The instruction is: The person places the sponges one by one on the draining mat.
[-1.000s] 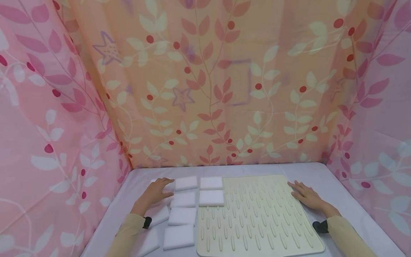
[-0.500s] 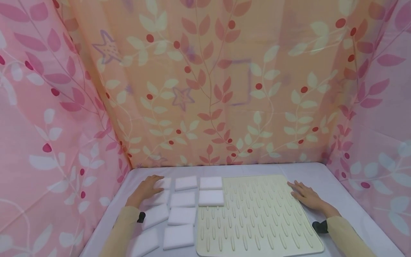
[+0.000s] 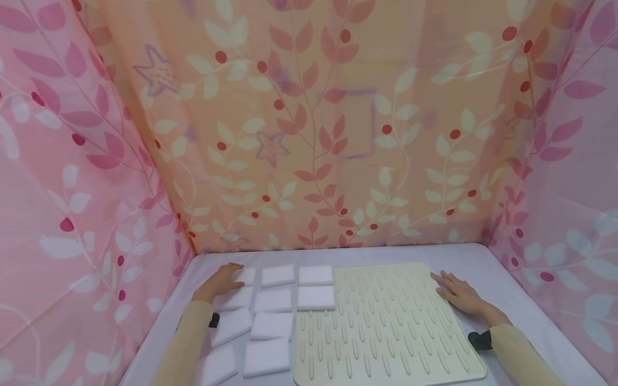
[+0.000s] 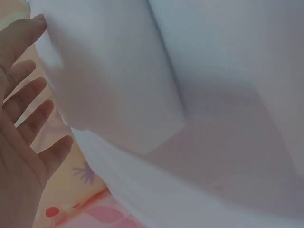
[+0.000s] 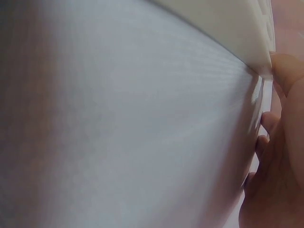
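Several white rectangular sponge-like blocks lie in two loose columns on the left of the table, among them a back-left block [image 3: 247, 276] and one just in front of it, a white block [image 3: 237, 298]. My left hand [image 3: 218, 283] is over the left side of these two, fingers apart; in the left wrist view the fingers [image 4: 31, 102] are spread, and nothing is seen gripped. A cream ridged mat [image 3: 381, 332] bears two white blocks [image 3: 316, 298] at its back-left corner. At the mat's right edge rests my right hand [image 3: 461, 294], its thumb [image 5: 287, 71] touching the rim.
White cloth covers the table [image 3: 521, 300]. Floral curtains [image 3: 309, 134] stand behind it and on both sides. More white blocks [image 3: 266, 356] lie close to the mat's left edge.
My left hand has moved left, from between the two columns to the back-left blocks, which now show more. My right hand stays at the mat's edge.
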Demonstrator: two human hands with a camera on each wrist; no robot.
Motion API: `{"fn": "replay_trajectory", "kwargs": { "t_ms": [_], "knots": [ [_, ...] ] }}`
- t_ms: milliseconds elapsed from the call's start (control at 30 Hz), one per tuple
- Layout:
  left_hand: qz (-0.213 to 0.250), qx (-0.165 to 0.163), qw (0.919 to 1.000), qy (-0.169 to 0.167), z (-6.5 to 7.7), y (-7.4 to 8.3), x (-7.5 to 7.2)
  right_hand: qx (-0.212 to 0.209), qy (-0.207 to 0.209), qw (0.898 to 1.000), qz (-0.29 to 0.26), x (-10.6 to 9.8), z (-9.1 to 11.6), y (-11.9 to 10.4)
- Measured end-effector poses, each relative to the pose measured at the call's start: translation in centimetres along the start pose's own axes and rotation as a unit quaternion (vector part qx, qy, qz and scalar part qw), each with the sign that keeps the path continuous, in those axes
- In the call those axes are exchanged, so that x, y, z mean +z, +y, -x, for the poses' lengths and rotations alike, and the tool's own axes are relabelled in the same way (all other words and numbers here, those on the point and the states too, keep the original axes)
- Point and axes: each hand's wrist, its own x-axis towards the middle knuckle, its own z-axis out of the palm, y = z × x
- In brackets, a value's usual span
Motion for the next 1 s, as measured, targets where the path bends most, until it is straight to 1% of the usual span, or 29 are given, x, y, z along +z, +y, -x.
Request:
{"fn": "replay_trajectory", "kwargs": {
  "t_ms": [67, 200, 300, 367, 400, 467, 567, 800, 1000],
  "knots": [
    [0.010, -0.009, 0.9997, -0.022, -0.2, 0.1, -0.2, -0.001, 0.000, 1.000, 0.000, 0.0, -0.1, 0.1],
    [0.033, -0.050, 0.9959, -0.067, -0.5, 0.4, -0.7, -0.006, 0.004, 1.000, 0.001, 0.0, -0.2, 0.2],
    [0.041, -0.066, 0.9936, -0.082, -0.7, 0.5, -0.9, -0.007, 0.003, 1.000, 0.003, 0.0, -0.2, 0.2],
    [0.038, -0.067, 0.9936, -0.083, -0.9, 0.4, -0.9, -0.005, 0.004, 1.000, 0.004, 0.0, -0.2, 0.2],
    [0.032, -0.063, 0.9940, -0.083, -1.0, 0.3, -0.8, -0.003, 0.002, 1.000, 0.005, 0.0, -0.2, 0.2],
    [0.033, -0.067, 0.9938, -0.082, -1.1, 0.1, -0.7, -0.001, 0.002, 1.000, 0.005, 0.0, -0.2, 0.2],
    [0.025, -0.059, 0.9954, -0.072, -1.1, -0.3, -0.6, 0.001, 0.001, 1.000, 0.002, -0.1, -0.2, 0.1],
    [0.007, -0.041, 0.9988, -0.025, -1.2, -0.4, -1.1, 0.004, -0.003, 1.000, -0.002, -0.1, -0.2, 0.1],
    [-0.050, -0.010, 0.9986, 0.009, -1.3, 0.2, -1.5, 0.005, -0.005, 1.000, -0.004, -0.2, -0.1, 0.0]
  ]
}}
